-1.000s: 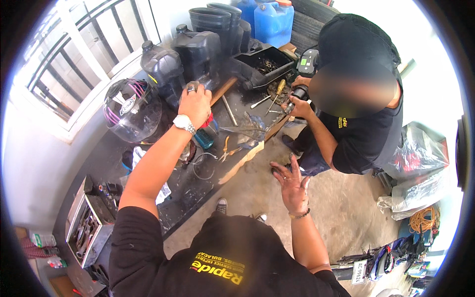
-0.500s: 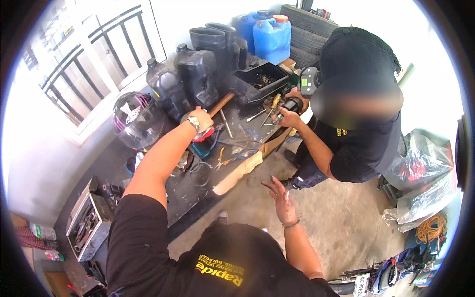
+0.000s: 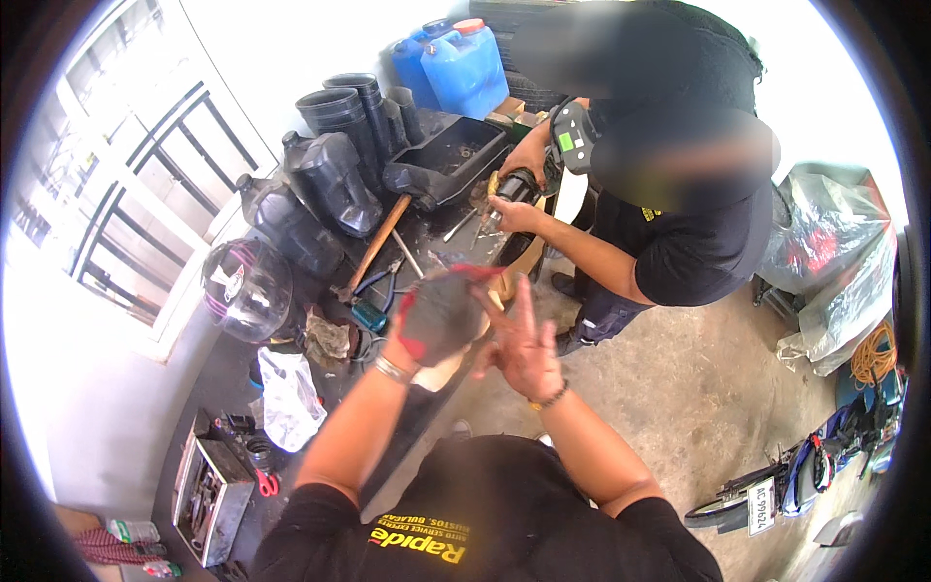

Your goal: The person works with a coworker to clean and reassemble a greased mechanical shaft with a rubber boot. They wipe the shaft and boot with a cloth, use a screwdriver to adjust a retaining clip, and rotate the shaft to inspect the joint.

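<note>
In front of my chest, over the bench edge, my left hand (image 3: 400,354) grips a grey and red work glove (image 3: 441,315). The glove covers its fingers, and motion blurs both. My right hand (image 3: 529,354) is bare and open, fingers spread, close against the glove's right side; whether they touch I cannot tell. Beyond them on the dark bench (image 3: 383,412) lie a hammer (image 3: 383,241) with a wooden handle, blue-handled pliers (image 3: 381,279) and a small teal object (image 3: 369,314). A crumpled white plastic bag (image 3: 289,398) lies left of my left forearm.
At the right, another person (image 3: 669,233) holds a cordless power tool (image 3: 574,141). Black jugs (image 3: 335,184), a helmet (image 3: 247,291) and a black bin (image 3: 427,175) line the bench's back. A metal toolbox (image 3: 228,514) stands lower left, near red-handled scissors (image 3: 267,482).
My left hand has come back from beside the hammer, bringing the glove. My right hand has risen leftward to meet it. The view has shifted, and the hammer lies uncovered.
</note>
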Motion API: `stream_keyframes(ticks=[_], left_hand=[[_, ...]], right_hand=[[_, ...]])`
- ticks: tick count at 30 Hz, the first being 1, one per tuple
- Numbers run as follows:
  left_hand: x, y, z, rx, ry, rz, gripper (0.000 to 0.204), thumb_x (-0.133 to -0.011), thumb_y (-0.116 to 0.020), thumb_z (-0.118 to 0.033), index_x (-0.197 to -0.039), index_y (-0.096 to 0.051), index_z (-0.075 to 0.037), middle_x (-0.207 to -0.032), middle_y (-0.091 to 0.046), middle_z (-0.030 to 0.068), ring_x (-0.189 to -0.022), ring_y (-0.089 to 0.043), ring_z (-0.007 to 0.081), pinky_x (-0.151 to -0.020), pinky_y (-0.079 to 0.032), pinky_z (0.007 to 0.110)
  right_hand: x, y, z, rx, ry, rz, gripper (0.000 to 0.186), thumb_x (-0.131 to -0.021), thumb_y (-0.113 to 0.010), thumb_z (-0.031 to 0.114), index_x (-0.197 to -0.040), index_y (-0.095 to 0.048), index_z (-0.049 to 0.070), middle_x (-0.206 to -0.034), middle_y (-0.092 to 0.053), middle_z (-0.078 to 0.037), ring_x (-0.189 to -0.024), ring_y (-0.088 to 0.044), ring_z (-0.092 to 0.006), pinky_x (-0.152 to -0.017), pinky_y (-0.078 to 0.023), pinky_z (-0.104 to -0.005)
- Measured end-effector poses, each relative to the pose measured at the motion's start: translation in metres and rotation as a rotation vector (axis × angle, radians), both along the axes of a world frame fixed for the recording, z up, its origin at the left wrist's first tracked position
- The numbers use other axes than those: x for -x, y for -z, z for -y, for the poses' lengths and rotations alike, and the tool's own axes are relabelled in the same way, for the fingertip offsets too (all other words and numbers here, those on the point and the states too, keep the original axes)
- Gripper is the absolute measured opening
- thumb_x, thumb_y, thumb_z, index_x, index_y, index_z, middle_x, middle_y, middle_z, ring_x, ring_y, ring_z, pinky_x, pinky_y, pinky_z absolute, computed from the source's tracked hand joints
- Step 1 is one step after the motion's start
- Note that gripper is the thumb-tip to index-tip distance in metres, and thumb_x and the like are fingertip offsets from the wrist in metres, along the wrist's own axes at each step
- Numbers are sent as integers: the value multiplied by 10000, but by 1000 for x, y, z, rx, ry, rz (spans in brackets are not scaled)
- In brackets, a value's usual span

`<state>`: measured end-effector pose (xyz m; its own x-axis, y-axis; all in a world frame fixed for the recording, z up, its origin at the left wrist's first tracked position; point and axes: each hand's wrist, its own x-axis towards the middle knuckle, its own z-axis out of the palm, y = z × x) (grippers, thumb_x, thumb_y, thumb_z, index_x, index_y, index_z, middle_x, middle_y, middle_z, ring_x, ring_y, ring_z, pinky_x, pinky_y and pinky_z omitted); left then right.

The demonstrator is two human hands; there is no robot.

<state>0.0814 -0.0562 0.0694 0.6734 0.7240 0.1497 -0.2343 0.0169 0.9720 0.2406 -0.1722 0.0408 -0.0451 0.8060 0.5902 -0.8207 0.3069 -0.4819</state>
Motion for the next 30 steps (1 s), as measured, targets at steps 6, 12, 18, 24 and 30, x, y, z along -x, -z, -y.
stream_keyframes(ticks=[6,12,18,24,30], left_hand=[[-16,17,32,251,-59,648,466,-1052,-427,-395,-1393,-488,-82,-1326,-585,96,-1175,-577,235,-1013,-480,383],[22,19,14,226,-369,421,354,-995,-592,-218,-1294,-548,-33,-1157,-656,80,-980,-656,206,-854,-554,341],[47,28,15,480,-280,349,317,-1014,-537,-211,-1257,-608,-20,-1065,-673,68,-909,-662,202,-779,-554,346],[71,-9,-36,504,-47,609,451,-1014,-463,-434,-1200,-613,-51,-1054,-683,85,-922,-664,284,-813,-559,451],[27,-50,0,6,-178,335,524,-1046,-428,-358,-1473,-415,-54,-1457,-489,150,-1314,-515,316,-1128,-386,426]], right_hand=[[44,-17,-33,147,639,1032,1088,-920,-548,610,-1570,87,12,-1481,-365,-371,-1245,-513,-532,-1030,-451,-471],[75,-21,-21,-200,821,1362,1094,-854,-635,622,-1568,-82,4,-1160,-603,-315,-979,-638,-488,-836,-540,-490],[76,-19,-7,-339,749,1332,1071,-827,-700,554,-1572,-143,23,-1098,-638,-243,-859,-654,-438,-770,-545,-478],[31,-41,14,-87,292,1204,950,-912,-632,507,-1572,-159,15,-1350,-552,-248,-1051,-646,-395,-930,-515,-448],[28,-41,-10,20,412,773,708,-1046,-429,470,-1556,-232,19,-1575,-325,-172,-1439,-300,-246,-1164,-265,-384]])
